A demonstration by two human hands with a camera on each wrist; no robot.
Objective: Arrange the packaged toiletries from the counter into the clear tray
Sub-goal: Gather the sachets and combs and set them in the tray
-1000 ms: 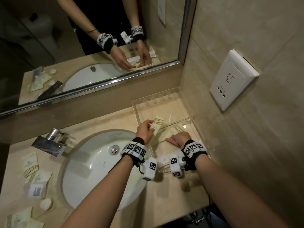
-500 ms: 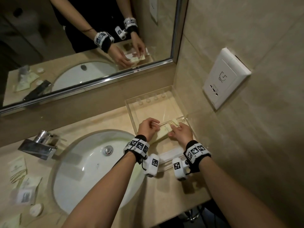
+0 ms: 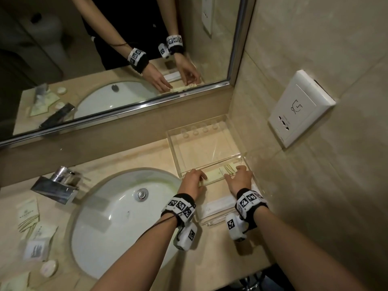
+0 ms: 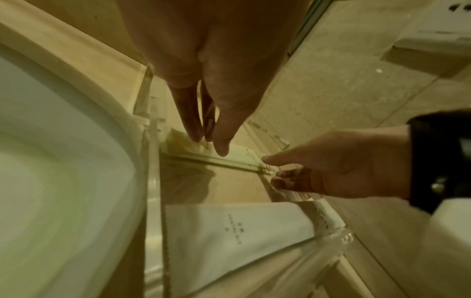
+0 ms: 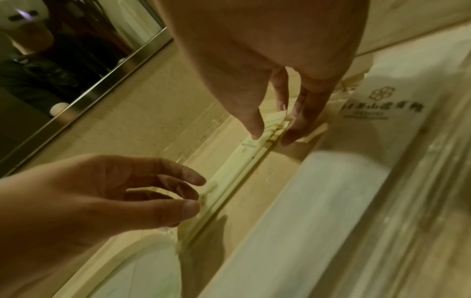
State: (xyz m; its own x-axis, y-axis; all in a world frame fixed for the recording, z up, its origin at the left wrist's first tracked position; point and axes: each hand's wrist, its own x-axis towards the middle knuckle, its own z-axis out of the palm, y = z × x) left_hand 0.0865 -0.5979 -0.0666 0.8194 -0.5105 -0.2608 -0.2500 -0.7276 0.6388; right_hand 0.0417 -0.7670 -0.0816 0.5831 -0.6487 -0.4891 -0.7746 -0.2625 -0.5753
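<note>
The clear tray [image 3: 210, 127] stands on the counter in the right corner, split by a clear divider. A thin stack of pale yellow packets [image 3: 218, 174] stands on edge along the front side of the divider, seen close in the left wrist view [image 4: 239, 157] and right wrist view [image 5: 242, 161]. My left hand [image 3: 202, 178] touches the stack's left end with nearly straight fingers [image 4: 193, 135]. My right hand [image 3: 233, 173] pinches the right end between thumb and fingers [image 5: 288, 137]. A white packet [image 3: 218, 204] lies flat in the tray's front part [image 4: 229, 231].
The white sink [image 3: 117, 217] and chrome faucet [image 3: 56, 185] lie left of the tray. Several more packets [image 3: 29, 215] and a round soap [image 3: 49, 268] sit at the counter's far left. A tiled wall with a socket [image 3: 300, 108] borders the tray's right; the mirror [image 3: 105, 59] rises behind.
A second ago my left hand held a yellow packet above the tray. Both hands have since lowered it onto the stack by the divider and spread to its two ends.
</note>
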